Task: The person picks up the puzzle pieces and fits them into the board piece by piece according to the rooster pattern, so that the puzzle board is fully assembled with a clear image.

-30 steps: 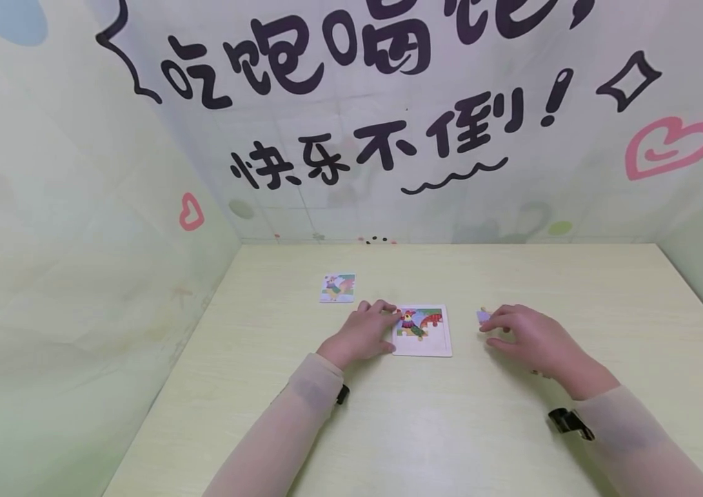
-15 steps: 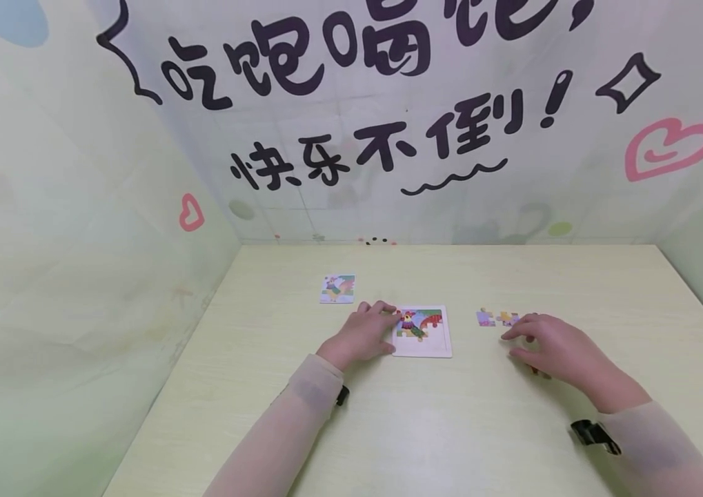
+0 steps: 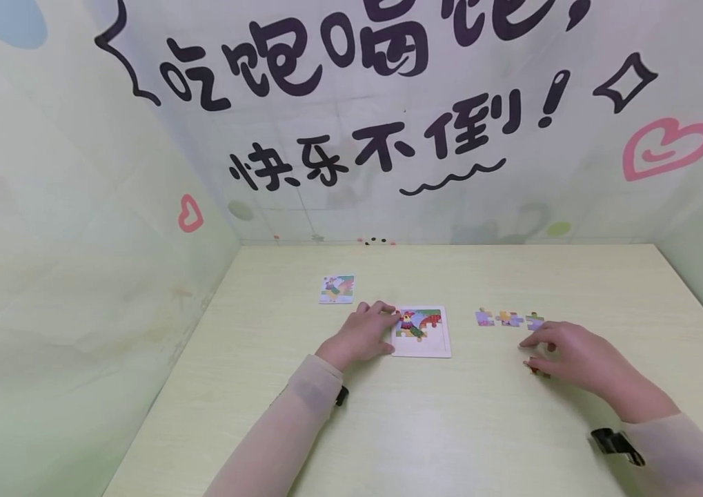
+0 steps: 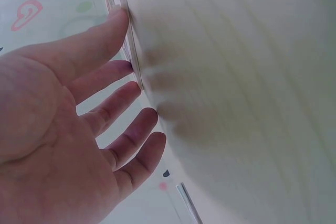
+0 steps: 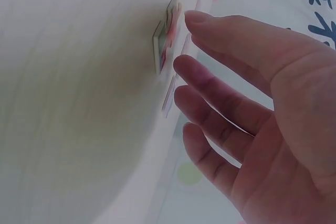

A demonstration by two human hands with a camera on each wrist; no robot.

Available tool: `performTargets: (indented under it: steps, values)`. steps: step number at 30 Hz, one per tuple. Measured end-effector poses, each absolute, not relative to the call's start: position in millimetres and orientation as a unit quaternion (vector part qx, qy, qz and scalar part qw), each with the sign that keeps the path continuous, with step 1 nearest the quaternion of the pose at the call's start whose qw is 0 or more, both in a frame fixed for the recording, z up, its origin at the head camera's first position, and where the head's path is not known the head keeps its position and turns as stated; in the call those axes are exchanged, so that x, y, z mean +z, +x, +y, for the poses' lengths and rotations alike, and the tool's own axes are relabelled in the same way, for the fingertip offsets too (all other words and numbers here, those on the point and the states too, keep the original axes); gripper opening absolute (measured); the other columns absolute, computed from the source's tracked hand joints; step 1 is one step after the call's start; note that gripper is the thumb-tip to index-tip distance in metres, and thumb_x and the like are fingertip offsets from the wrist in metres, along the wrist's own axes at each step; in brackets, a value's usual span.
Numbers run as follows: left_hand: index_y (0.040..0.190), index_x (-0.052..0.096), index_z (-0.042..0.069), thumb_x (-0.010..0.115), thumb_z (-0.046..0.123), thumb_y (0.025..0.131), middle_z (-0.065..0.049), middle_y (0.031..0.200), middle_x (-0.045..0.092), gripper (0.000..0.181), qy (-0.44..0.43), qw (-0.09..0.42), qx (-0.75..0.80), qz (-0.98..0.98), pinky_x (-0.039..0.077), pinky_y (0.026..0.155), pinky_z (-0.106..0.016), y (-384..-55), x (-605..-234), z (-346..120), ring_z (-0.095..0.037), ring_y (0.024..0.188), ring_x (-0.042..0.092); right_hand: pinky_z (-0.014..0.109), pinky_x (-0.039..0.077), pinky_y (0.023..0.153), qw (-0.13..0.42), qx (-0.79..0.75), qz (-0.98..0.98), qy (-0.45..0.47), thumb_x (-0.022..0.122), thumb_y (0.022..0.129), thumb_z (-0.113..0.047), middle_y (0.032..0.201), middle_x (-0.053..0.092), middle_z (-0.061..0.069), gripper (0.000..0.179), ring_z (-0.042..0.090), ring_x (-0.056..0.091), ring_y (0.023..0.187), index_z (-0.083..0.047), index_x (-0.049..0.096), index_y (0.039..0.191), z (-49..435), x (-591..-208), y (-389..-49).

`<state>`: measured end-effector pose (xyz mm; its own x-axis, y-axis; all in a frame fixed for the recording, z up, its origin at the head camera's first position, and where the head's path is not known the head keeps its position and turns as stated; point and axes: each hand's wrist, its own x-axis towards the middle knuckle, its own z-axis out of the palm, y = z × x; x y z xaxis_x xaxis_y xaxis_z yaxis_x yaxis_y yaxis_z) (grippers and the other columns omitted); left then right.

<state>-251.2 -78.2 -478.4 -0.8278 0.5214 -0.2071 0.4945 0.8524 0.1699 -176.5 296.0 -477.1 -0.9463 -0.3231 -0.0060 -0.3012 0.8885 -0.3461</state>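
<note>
In the head view my left hand [image 3: 360, 335] rests at the left edge of a white puzzle tray [image 3: 422, 350], its index finger on the upper corner and thumb at the lower one. Inside the tray, joined puzzle pieces [image 3: 410, 323] show a rooster's head and body; its lower part is bare white. My right hand [image 3: 587, 359] hovers over loose pieces with loosely bent fingers, holding nothing visible. Beyond it lie a lilac piece [image 3: 484, 318], a yellow and purple piece [image 3: 509, 318] and a partly covered piece [image 3: 534, 319]. A red-brown piece [image 3: 536, 366] shows beneath its thumb.
A small rooster picture card [image 3: 337, 289] lies behind my left hand on the pale wooden table [image 3: 426, 428]. A printed cloth wall [image 3: 339, 214] stands along the table's back edge. Black wrist cameras [image 3: 617, 446] sit on the sleeves.
My right hand has drawn back to the right and toward me, uncovering the row of loose pieces and the red-brown one. The left hand and tray have stayed put.
</note>
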Motion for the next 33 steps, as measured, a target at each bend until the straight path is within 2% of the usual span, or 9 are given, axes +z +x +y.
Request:
performTargets:
  steps: [6,15,23,33]
  values:
    - [0.158,0.045,0.024,0.075,0.038,0.094,0.004,0.163,0.041,0.072,0.265,0.124,0.053,0.955,0.044,0.108,-0.043,-251.4,-478.9,-78.1,-0.028,0.139,0.041,0.03,0.047,0.066,0.027,-0.174,0.972,-0.154,0.087,0.08,-0.032,0.099,0.072,-0.006,0.026,0.01,0.054,0.08,-0.021,0.081,0.103,302.5,-479.9,-172.5]
    - [0.157,0.045,0.023,0.075,0.038,0.094,0.003,0.162,0.041,0.072,0.269,0.123,0.05,0.954,0.044,0.106,-0.041,-251.4,-478.0,-78.3,-0.027,0.137,0.042,0.027,0.048,0.066,0.039,-0.187,0.969,-0.157,0.09,0.077,-0.028,0.103,0.072,-0.006,0.03,0.008,0.055,0.082,-0.022,0.081,0.104,309.9,-477.1,-165.1]
    - [0.157,0.045,0.022,0.075,0.037,0.094,0.002,0.163,0.041,0.072,0.271,0.125,0.054,0.953,0.044,0.108,-0.041,-250.8,-477.6,-79.0,-0.027,0.137,0.042,0.024,0.046,0.066,0.03,-0.194,0.965,-0.176,0.087,0.079,-0.021,0.1,0.07,-0.016,0.026,0.003,0.053,0.081,-0.03,0.08,0.102,311.3,-476.9,-158.1]
    - [0.157,0.045,0.023,0.075,0.039,0.094,0.002,0.162,0.042,0.072,0.272,0.118,0.048,0.954,0.044,0.107,-0.041,-251.7,-479.2,-78.7,-0.027,0.137,0.042,0.024,0.048,0.066,0.038,-0.189,0.962,-0.192,0.087,0.079,-0.017,0.099,0.069,-0.014,0.025,-0.001,0.053,0.078,-0.025,0.081,0.102,312.7,-478.1,-159.3]
